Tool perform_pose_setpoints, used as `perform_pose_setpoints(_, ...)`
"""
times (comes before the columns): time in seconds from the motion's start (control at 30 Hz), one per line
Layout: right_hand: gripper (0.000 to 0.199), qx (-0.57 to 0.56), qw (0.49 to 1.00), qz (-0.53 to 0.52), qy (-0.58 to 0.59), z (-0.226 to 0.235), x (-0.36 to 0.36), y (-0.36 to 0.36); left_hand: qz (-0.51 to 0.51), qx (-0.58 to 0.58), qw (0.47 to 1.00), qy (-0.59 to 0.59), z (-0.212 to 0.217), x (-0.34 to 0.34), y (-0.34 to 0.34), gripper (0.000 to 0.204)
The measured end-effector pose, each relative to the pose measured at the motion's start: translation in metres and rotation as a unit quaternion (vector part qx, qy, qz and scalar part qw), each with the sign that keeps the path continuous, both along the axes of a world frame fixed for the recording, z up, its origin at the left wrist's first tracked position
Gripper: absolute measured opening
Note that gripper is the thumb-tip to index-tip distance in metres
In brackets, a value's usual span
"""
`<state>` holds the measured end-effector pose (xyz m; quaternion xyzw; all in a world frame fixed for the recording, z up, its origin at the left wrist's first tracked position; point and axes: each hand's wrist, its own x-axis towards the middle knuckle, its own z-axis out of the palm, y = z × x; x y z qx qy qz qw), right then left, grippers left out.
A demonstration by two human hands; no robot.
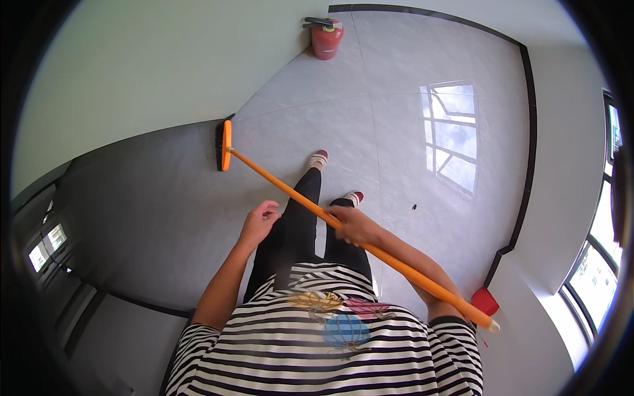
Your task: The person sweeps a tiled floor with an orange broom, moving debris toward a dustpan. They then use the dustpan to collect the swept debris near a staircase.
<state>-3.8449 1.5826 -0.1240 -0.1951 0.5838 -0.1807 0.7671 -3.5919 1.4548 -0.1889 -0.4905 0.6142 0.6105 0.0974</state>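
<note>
A broom with an orange handle [403,265] slants across the view in front of my body. Its orange head [226,145] with dark bristles is at the left, beside the wall corner. My right hand [354,226] is wrapped round the middle of the handle, and the handle's pale end points to the lower right past my right upper arm. Apart from the handle, my left hand [260,222] hovers over my left thigh with its fingers partly curled and nothing visible in it.
A red fire extinguisher [327,39] stands by the far wall corner. On the grey tiled floor [396,72] lies a small dark speck [415,206]. A red object [485,301] sits at the lower right by the wall. Dark skirting [530,132] edges the right wall, and windows [598,244] are beyond.
</note>
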Motion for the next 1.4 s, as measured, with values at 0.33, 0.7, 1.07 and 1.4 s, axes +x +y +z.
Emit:
perform_pose_setpoints(0.33, 0.062, 0.057, 0.994, -0.032, 0.085, -0.003, -0.079, 0.112, 0.065, -0.02, 0.998, -0.005, -0.007, 0.032, 0.088, 0.022)
perform_pose_setpoints(0.7, 0.059, 0.26, 0.864, -0.346, 0.256, 0.155, -0.105, 0.451, -0.097, -0.002, 0.993, 0.063, 0.008, -0.088, 0.166, 0.02)
perform_pose_setpoints(1.07, 0.058, 0.114, 0.871, -0.439, 0.189, 0.138, -0.127, 0.31, -0.087, -0.01, 0.993, 0.073, 0.009, -0.118, 0.106, 0.022)
perform_pose_setpoints(1.4, 0.057, 0.107, 0.902, -0.388, 0.155, 0.056, -0.21, 0.172, -0.084, -0.033, 0.994, 0.06, 0.016, -0.173, -0.038, 0.022)
